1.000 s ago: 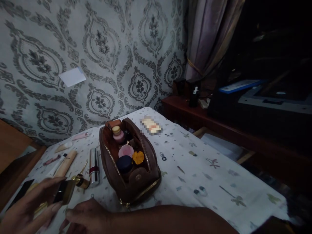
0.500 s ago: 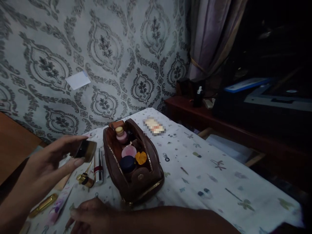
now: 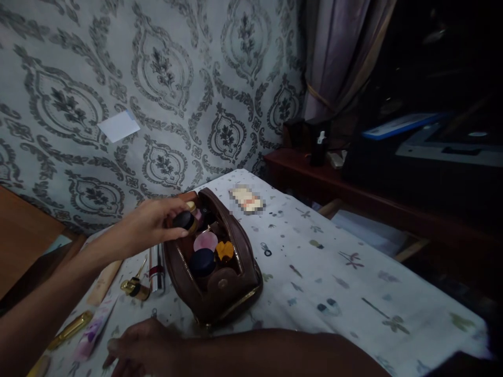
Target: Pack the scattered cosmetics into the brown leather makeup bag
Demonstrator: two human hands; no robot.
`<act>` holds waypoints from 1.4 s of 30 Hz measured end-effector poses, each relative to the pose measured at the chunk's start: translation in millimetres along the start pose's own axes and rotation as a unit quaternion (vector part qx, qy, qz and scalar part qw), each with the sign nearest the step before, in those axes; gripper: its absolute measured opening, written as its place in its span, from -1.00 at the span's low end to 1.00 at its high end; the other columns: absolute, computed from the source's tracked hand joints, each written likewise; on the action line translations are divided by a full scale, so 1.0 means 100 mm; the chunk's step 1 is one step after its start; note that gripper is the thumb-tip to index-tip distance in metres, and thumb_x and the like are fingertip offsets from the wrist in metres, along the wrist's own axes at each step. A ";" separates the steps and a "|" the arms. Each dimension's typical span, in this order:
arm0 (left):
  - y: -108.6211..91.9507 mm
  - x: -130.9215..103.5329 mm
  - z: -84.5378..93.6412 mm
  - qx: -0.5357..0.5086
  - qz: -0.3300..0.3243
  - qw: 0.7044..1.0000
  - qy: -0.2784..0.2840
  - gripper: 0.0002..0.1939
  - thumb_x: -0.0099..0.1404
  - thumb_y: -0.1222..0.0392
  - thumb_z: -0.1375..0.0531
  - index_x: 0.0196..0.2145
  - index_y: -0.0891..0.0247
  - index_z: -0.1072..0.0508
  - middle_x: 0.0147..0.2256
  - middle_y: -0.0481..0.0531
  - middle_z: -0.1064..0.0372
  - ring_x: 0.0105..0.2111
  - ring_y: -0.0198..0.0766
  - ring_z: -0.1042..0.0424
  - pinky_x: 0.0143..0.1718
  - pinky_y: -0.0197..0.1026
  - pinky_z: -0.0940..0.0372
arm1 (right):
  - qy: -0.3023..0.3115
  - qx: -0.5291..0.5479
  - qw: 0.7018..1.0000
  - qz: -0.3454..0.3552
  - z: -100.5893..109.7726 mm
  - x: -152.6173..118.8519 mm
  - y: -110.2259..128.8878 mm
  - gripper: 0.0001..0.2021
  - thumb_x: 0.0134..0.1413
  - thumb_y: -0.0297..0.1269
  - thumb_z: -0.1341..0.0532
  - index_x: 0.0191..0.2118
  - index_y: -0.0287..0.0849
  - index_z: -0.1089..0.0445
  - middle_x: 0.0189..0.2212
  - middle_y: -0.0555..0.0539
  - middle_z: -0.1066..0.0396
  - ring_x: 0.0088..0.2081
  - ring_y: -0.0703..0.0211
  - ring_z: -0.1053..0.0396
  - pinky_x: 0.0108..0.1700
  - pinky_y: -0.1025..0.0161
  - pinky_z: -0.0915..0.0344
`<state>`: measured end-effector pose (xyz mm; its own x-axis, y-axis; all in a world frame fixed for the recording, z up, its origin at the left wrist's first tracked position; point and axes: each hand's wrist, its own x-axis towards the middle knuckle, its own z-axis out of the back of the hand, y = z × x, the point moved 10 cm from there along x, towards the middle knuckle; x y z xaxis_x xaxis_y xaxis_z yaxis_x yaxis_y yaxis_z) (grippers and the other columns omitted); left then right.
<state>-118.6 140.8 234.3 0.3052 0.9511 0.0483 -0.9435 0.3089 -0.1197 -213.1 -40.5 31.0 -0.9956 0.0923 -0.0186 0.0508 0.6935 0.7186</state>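
My left hand (image 3: 151,222) is closed around a small black-lidded jar (image 3: 184,222), pinched between thumb and fingers over the left side of an open brown makeup bag (image 3: 239,272). Inside the bag lie a pink bottle with a yellow cap (image 3: 191,206), a round pink item (image 3: 206,242), a dark blue round item (image 3: 202,262) and an orange flower-shaped piece (image 3: 225,251). My right hand (image 3: 145,343) rests on the cloth in front of the bag, fingers loosely bent and apart, with nothing visible in it.
Left of the bag lie a silver tube with a red band (image 3: 156,272), a small gold-capped bottle (image 3: 135,288), a purple-white tube (image 3: 94,330) and a gold tube (image 3: 70,330). A blurred phone-shaped object (image 3: 247,199) lies behind the bag. A dark red desk (image 3: 306,170) stands at right.
My left hand has carried the jar rightward from beside the bag to over its opening. My right hand has barely moved. The view has shifted slightly.
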 end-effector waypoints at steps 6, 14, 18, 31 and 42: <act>-0.10 0.17 -0.29 0.142 0.002 0.983 0.119 -0.68 0.19 0.08 -0.19 -0.09 0.17 -0.43 -0.37 -0.04 -0.44 -0.39 -0.23 -0.40 -0.41 -0.26 -0.15 | 0.002 -0.008 0.999 -0.035 0.01 0.06 -0.08 -0.53 -0.11 0.18 -0.26 -0.48 -0.22 -0.30 -0.70 0.03 -0.33 -0.70 0.29 -0.28 -0.52 0.34 -0.19; -0.08 0.36 -0.61 0.254 0.042 0.935 0.243 -0.67 0.18 -0.03 -0.18 -0.18 0.22 -0.48 -0.23 0.10 -0.49 -0.27 -0.09 -0.46 -0.38 -0.21 -0.20 | -0.002 -0.002 0.999 -0.039 -0.01 0.00 -0.03 -0.37 -0.43 0.31 -0.35 -0.49 -0.22 -0.29 -0.68 0.03 -0.33 -0.66 0.30 -0.28 -0.48 0.32 -0.19; 0.01 0.41 -0.74 0.283 0.049 0.914 0.287 -0.63 0.18 -0.07 -0.18 -0.20 0.25 -0.51 -0.25 0.15 -0.51 -0.26 -0.06 -0.48 -0.39 -0.21 -0.22 | 0.002 -0.010 0.999 -0.039 -0.02 -0.01 -0.05 -0.33 -0.52 0.34 -0.37 -0.46 -0.22 -0.31 -0.66 0.04 -0.34 -0.64 0.31 -0.28 -0.48 0.34 -0.17; 0.02 0.49 -0.93 0.303 0.072 0.887 0.341 -0.59 0.13 -0.07 -0.22 -0.18 0.28 -0.57 -0.18 0.18 -0.56 -0.19 -0.07 -0.51 -0.37 -0.26 -0.29 | 0.013 -0.019 0.999 -0.038 -0.03 0.03 -0.11 -0.24 -0.79 0.38 -0.36 -0.49 -0.20 -0.29 -0.69 0.08 -0.34 -0.67 0.34 -0.28 -0.50 0.36 -0.17; 0.15 0.52 -1.06 0.270 0.094 0.903 0.322 -0.46 0.13 -0.14 -0.19 -0.06 0.28 -0.52 -0.02 0.20 -0.49 -0.05 -0.02 -0.46 -0.17 -0.19 -0.34 | 0.000 -0.032 0.998 -0.056 -0.03 0.02 -0.13 -0.40 -0.40 0.29 -0.37 -0.50 -0.21 -0.30 -0.70 0.09 -0.32 -0.67 0.34 -0.29 -0.51 0.38 -0.19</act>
<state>-103.0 195.5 130.1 -0.0192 0.8482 -0.5293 -0.8585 0.2574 0.4436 -215.8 -51.7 23.9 -0.9946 0.0166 -0.1025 -0.0669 0.6526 0.7548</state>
